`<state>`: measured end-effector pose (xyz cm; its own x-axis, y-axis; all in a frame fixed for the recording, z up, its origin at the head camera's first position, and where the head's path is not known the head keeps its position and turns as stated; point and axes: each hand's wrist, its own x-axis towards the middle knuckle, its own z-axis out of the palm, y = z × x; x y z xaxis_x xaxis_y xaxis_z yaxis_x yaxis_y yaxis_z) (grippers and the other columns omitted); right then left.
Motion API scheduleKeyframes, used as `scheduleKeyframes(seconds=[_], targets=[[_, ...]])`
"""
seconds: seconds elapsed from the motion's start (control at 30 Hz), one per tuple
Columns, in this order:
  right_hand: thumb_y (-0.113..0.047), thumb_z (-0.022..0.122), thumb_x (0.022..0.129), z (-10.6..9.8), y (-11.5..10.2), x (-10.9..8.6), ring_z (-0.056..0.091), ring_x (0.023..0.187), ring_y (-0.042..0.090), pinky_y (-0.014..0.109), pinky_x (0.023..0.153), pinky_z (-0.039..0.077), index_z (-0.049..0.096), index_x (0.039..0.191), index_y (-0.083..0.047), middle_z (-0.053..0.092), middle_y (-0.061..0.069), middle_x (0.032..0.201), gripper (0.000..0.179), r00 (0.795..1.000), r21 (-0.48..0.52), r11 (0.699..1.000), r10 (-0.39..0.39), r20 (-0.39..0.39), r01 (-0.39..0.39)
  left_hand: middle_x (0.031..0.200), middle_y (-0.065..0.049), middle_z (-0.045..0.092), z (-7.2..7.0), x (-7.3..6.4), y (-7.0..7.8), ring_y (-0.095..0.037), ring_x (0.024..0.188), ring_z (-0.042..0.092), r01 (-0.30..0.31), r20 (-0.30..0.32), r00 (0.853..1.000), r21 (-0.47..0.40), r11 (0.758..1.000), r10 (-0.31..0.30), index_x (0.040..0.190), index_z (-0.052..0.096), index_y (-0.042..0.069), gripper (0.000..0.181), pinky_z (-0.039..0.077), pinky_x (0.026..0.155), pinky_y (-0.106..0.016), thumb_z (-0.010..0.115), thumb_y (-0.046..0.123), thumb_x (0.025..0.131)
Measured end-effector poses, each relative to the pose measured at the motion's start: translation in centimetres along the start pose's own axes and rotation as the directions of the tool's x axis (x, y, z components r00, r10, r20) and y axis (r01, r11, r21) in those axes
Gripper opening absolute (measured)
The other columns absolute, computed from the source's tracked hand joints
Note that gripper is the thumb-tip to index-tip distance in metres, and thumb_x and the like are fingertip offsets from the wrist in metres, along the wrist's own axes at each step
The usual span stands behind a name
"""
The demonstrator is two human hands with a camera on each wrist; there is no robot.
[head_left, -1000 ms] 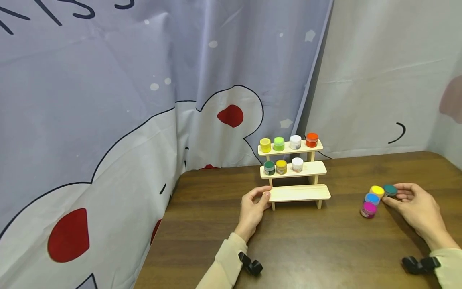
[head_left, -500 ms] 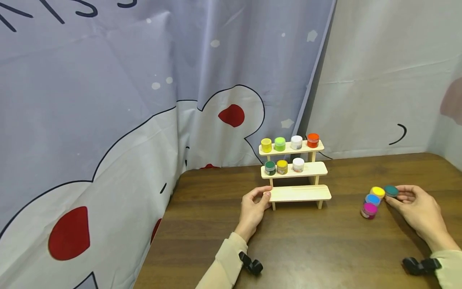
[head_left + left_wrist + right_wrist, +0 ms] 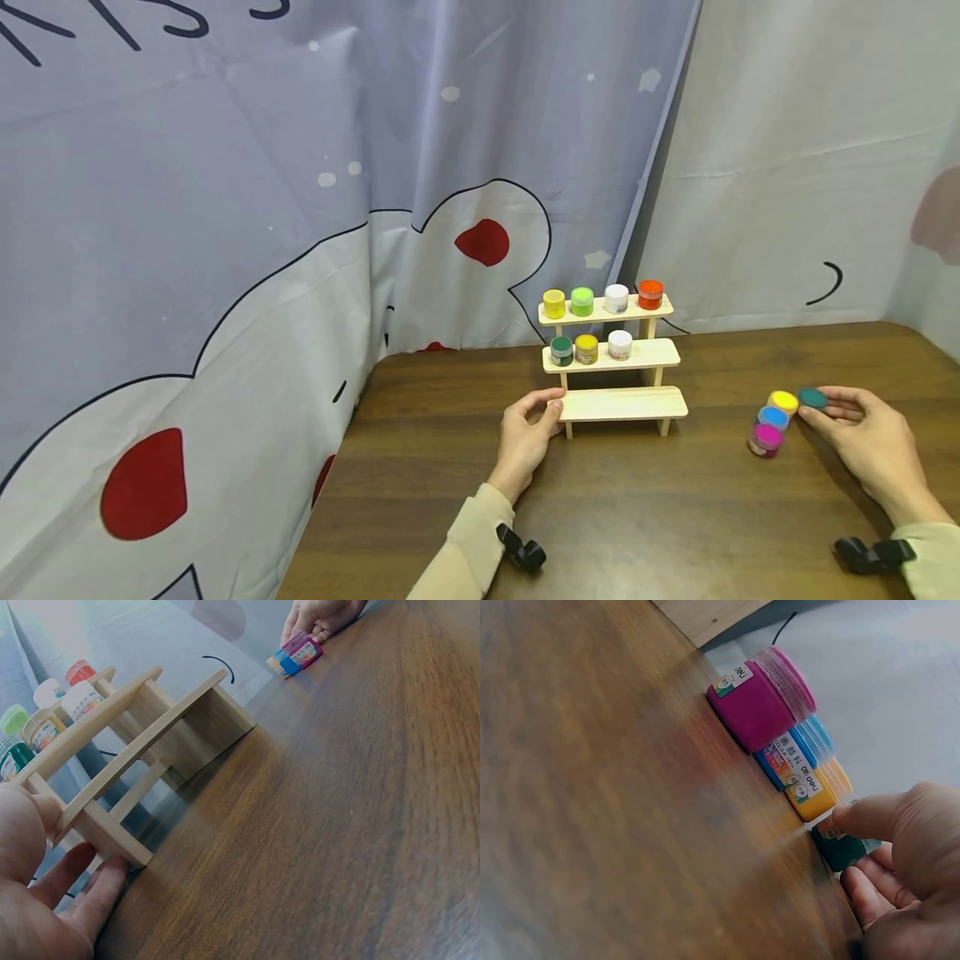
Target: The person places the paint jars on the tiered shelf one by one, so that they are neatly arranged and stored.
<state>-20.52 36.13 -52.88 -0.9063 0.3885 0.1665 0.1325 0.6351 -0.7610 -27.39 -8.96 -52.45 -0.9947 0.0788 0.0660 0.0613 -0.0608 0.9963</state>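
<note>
My left hand (image 3: 525,437) grips the left end of the bottom step of a small three-tier wooden display stand (image 3: 626,403). In the left wrist view, its thumb lies at the step's end and its fingers are by the leg (image 3: 112,838). Across the table, my right hand (image 3: 870,437) pinches a teal paint jar (image 3: 840,846) between thumb and fingers, low at the tabletop. Beside that jar stand a yellow paint jar (image 3: 783,402), a blue one (image 3: 772,417) and a magenta one (image 3: 766,442), in a slanting row.
Several paint jars stand on the top tier, among them a red jar (image 3: 650,295). The middle tier holds a dark green jar (image 3: 561,351), a dark yellow jar (image 3: 587,349) and a white jar (image 3: 619,345). Behind the wooden table (image 3: 645,508) hangs a printed curtain (image 3: 450,133).
</note>
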Motion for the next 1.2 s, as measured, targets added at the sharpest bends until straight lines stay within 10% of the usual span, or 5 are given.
scheduleKeyframes(seconds=[0.33, 0.7, 1.2], targets=[[-0.036, 0.080, 0.106, -0.5, -0.2, 0.0, 0.053, 0.083, -0.020, 0.008, 0.065, 0.055, 0.058, 0.146, 0.012, 0.055, -0.036, 0.097, 0.065, 1.000, 0.121, 0.993, 0.008, -0.018, -0.006, 0.133, -0.011, 0.074, 0.0, -0.2, -0.2, -0.021, 0.108, 0.077, -0.001, 0.003, 1.000, -0.002, 1.000, 0.001, 0.125, 0.083, 0.008, 0.019, 0.068, 0.095, -0.043, 0.075, 0.010, 0.108], [-0.020, 0.085, 0.102, -3.3, -2.0, -0.4, 0.059, 0.088, -0.017, 0.001, 0.071, 0.051, 0.073, 0.120, -0.033, 0.062, -0.039, 0.101, 0.026, 0.996, 0.306, 0.951, -0.001, -0.088, 0.028, 0.131, -0.010, 0.074, 0.4, -0.3, 0.1, -0.019, 0.108, 0.076, -0.002, 0.028, 1.000, -0.013, 1.000, 0.003, 0.125, 0.083, 0.009, 0.019, 0.068, 0.095, -0.041, 0.075, 0.010, 0.108], [-0.030, 0.086, 0.102, -5.5, -10.4, 1.7, 0.067, 0.095, -0.018, 0.000, 0.079, 0.046, 0.072, 0.139, -0.013, 0.071, -0.039, 0.105, 0.043, 0.991, 0.280, 0.952, -0.134, 0.010, 0.126, 0.130, -0.009, 0.076, -0.1, -0.1, -0.1, -0.020, 0.108, 0.076, -0.006, 0.009, 1.000, -0.005, 1.000, 0.006, 0.125, 0.083, 0.008, 0.019, 0.068, 0.094, -0.042, 0.075, 0.010, 0.108]])
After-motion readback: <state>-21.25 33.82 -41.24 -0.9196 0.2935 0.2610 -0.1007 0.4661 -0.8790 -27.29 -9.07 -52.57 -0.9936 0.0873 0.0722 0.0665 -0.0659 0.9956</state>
